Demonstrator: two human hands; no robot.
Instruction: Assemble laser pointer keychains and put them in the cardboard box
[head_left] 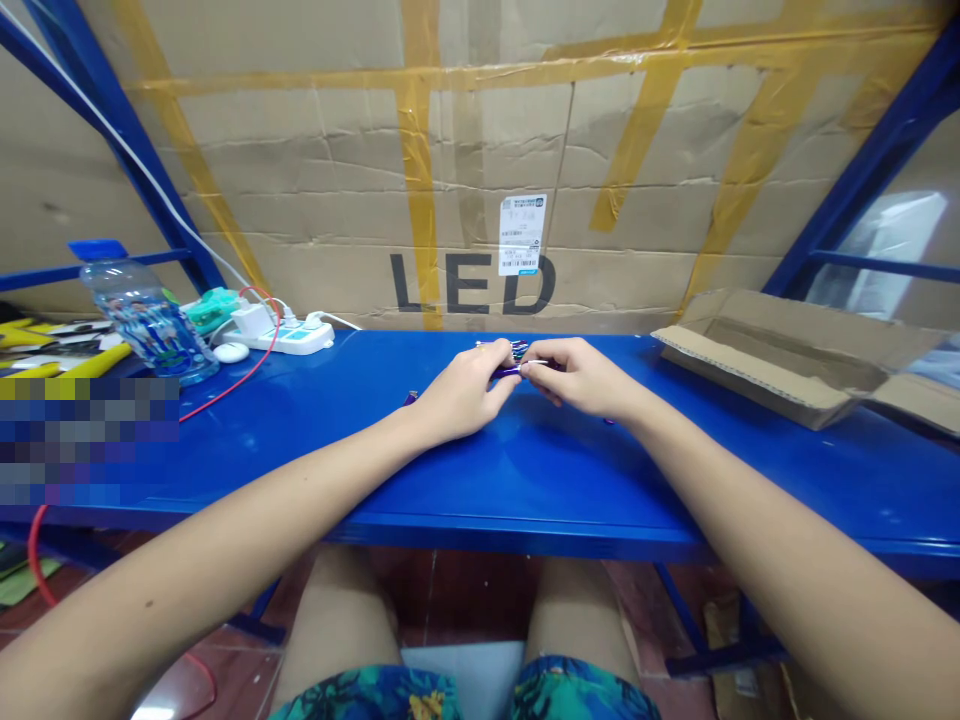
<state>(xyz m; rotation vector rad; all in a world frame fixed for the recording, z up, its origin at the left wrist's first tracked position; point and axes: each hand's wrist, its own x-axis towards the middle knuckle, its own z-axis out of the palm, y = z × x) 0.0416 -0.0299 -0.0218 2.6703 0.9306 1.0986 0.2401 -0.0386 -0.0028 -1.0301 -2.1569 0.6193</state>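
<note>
Both hands meet over the middle of the blue table. My left hand (471,392) is closed around a slim dark purple piece (508,372), its kind too small to make out. My right hand (581,378) pinches a thin white piece (534,363) at the purple piece's right end; whether the two are joined I cannot tell. Just behind the fingertips lies a small bunch of shiny, slim, multicoloured pieces (517,349), partly covered by my left hand. A small purple piece (410,398) shows beside my left wrist, and another purple bit (609,421) lies under my right wrist.
On the left stand a water bottle (150,315) and a white power strip (296,335), with a red cable (259,368) and yellow-handled tools (90,360). An open cardboard box (757,375) sits at the right. A large taped carton (337,200) walls off the back.
</note>
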